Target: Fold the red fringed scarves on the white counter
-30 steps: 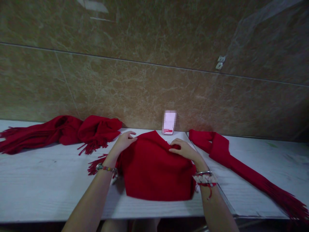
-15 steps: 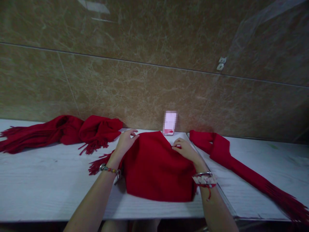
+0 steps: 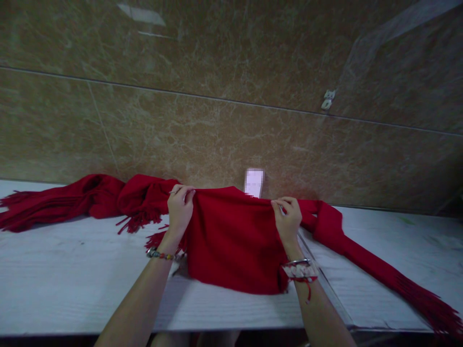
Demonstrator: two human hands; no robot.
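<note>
A red scarf lies folded into a wide panel in front of me, its far edge lifted and pulled fairly straight between my hands. My left hand pinches the far left corner. At the far right corner, my right hand grips the same edge between thumb and fingers. Some red fringe sticks out beside my left wrist. Both wrists wear bracelets. The scarf's underside is hidden.
Another red fringed scarf lies bunched at the left, against the wall. A third red scarf stretches across the right side. A blurred phone-like object leans on the brown marbled wall. A seam crosses the white table.
My hands have closed on the scarf's far corners and raised that edge, drawing it straighter. The right corner, folded down before, is now pulled up. The other scarves stay put.
</note>
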